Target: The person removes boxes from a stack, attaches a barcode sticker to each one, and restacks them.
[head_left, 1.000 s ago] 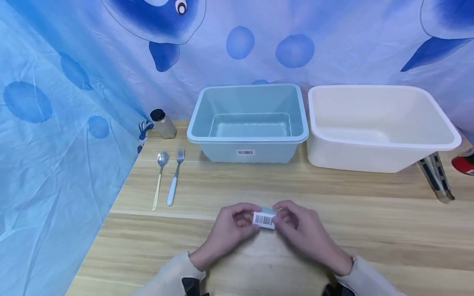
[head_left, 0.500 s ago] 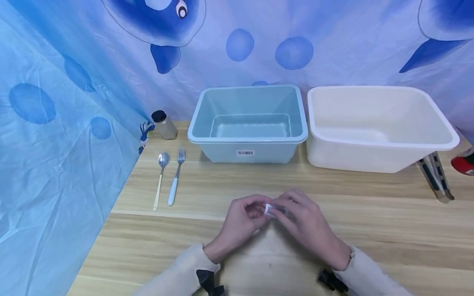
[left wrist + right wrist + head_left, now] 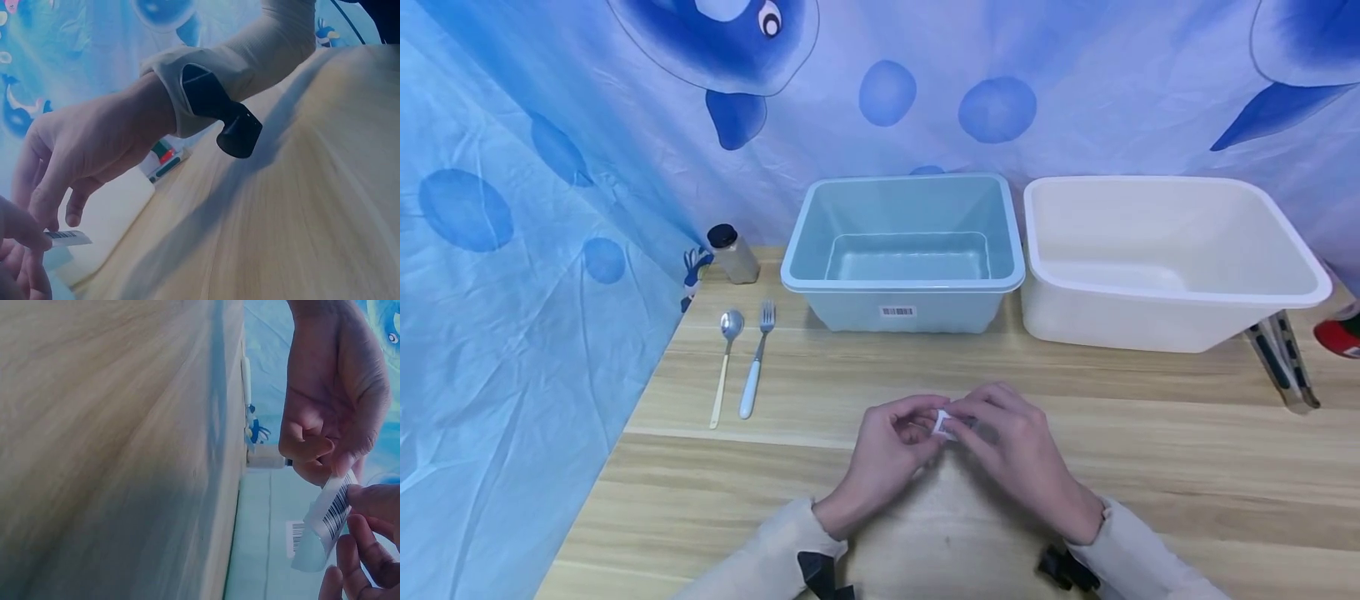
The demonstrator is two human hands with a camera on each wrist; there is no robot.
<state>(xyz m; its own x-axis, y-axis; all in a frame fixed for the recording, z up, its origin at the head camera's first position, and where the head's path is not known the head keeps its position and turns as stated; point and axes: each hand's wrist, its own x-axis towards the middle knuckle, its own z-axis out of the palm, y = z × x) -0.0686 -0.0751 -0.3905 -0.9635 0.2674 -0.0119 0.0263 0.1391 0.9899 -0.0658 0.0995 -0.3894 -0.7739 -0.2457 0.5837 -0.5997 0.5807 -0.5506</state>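
Between both hands, low over the middle of the table, is a small white barcode sticker point(image 3: 941, 423) on a pale translucent backing point(image 3: 310, 551). My left hand point(image 3: 880, 454) pinches one end of it between thumb and finger. My right hand point(image 3: 1018, 442) pinches the other end, thumb lying over the barcode. The right wrist view shows the strip bent, its backing curling away under the printed face. In the head view the fingers cover most of it. A blue bin point(image 3: 902, 285) with a similar barcode label point(image 3: 898, 312) on its front stands beyond the hands.
A white bin point(image 3: 1180, 321) stands right of the blue one, with a dark-and-silver object point(image 3: 1285, 358) and a red item point(image 3: 1339, 335) beside it. At left lie a spoon point(image 3: 722, 367) and a fork point(image 3: 756, 367), with a black-lidded jar point(image 3: 734, 257) behind.
Both hands have drawn closer together and slightly up and right; the barcode sticker has turned and bent, and more of it is hidden by the fingers. The last half second shows little movement.
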